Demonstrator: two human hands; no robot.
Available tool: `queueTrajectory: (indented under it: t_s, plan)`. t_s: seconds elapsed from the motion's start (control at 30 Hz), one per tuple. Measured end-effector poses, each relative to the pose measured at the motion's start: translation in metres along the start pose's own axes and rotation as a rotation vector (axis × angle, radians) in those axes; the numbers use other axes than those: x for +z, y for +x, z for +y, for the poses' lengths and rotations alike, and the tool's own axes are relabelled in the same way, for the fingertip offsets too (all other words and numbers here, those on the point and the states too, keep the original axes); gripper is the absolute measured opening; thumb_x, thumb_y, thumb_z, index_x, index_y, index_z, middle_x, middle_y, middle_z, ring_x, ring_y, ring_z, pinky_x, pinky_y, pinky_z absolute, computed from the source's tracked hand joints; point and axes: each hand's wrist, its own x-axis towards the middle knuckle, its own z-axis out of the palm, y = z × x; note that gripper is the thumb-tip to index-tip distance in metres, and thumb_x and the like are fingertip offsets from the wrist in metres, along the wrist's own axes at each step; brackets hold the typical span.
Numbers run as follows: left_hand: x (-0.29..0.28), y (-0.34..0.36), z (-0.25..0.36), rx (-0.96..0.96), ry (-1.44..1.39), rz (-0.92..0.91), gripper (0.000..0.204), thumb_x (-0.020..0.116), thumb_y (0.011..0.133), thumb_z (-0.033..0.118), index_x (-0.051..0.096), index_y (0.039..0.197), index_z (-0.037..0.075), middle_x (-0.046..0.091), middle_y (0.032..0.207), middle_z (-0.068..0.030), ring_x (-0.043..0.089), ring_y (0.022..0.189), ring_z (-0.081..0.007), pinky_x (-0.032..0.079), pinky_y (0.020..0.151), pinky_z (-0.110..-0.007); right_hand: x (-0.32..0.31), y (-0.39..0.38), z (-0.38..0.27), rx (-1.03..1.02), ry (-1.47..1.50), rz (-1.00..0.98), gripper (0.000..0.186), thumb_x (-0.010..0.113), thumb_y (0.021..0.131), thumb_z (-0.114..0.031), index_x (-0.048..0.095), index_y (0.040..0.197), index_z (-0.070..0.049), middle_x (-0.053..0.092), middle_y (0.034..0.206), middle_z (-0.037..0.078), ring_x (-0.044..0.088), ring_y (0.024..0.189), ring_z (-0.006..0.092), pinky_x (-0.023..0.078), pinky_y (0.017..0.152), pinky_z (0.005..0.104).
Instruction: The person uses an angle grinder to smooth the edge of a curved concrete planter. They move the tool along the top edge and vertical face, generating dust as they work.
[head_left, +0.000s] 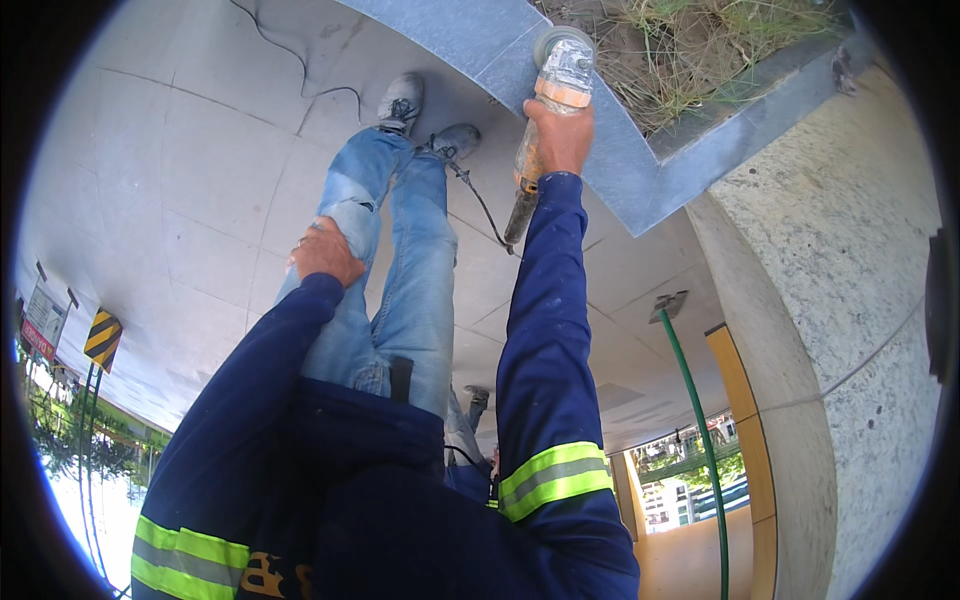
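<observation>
My right hand [566, 138] is wrapped round the dusty orange angle grinder [565, 92], with my arm stretched out ahead. The grinder's pale round disc [550, 42] lies over the grey stone coping [505, 62] of a planting bed; I cannot tell whether it touches the stone. Down from the grinder's rear end runs its dark power cord [488, 212], toward my shoes. My left hand [328, 250] rests on my left leg [350, 215] near the knee, fingers laid over the denim, holding nothing.
Dry grass and soil [690, 60] fill the bed behind the coping. Another dark cable [300, 62] lies on the paved floor [200, 150] at left. A green pole [695, 400] stands at right beside a speckled stone surface [850, 250]. Behind me, another person's leg [462, 430] shows.
</observation>
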Motion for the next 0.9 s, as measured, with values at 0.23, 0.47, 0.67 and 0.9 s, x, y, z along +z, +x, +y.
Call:
queueTrajectory:
  t_s: [0.23,0.47,0.67,0.9]
  plan:
    - [0.002,0.002,-0.002,-0.028,-0.02,-0.003,0.109,0.086,0.075,0.057,0.04,0.151,-0.005,0.065,0.131,-0.0229,0.072,0.114,-0.0418,0.06,0.09,-0.066,0.006,-0.026,0.013,-0.003,-0.161,-0.051,0.063,0.089,0.069,-0.024,0.067,0.12,0.003,0.077,0.112,0.019,0.075,0.099,0.0323,0.057,0.091,0.0426]
    - [0.003,0.0,0.0,-0.04,-0.009,-0.007,0.114,0.091,0.071,0.058,0.039,0.151,-0.005,0.065,0.132,-0.0232,0.071,0.117,-0.0416,0.059,0.096,-0.063,0.017,-0.005,-0.016,0.0,-0.069,-0.043,0.061,0.09,0.069,-0.024,0.067,0.117,0.004,0.078,0.109,0.019,0.076,0.098,0.0319,0.058,0.088,0.0427]
    - [0.008,0.002,-0.003,-0.002,-0.036,0.018,0.105,0.083,0.077,0.056,0.041,0.153,-0.004,0.066,0.129,-0.0225,0.074,0.11,-0.0404,0.06,0.087,-0.068,-0.01,0.016,0.01,-0.002,0.078,0.045,0.051,0.088,0.071,-0.017,0.07,0.115,0.003,0.077,0.107,0.016,0.074,0.092,0.027,0.058,0.084,0.0399]
    - [-0.01,-0.003,0.001,-0.047,-0.04,-0.013,0.11,0.093,0.07,0.056,0.042,0.146,-0.005,0.066,0.131,-0.0236,0.072,0.116,-0.0412,0.06,0.095,-0.063,-0.008,-0.011,0.025,-0.023,0.112,0.031,0.054,0.088,0.071,-0.018,0.07,0.116,0.003,0.077,0.108,0.016,0.074,0.093,0.0277,0.057,0.086,0.0402]
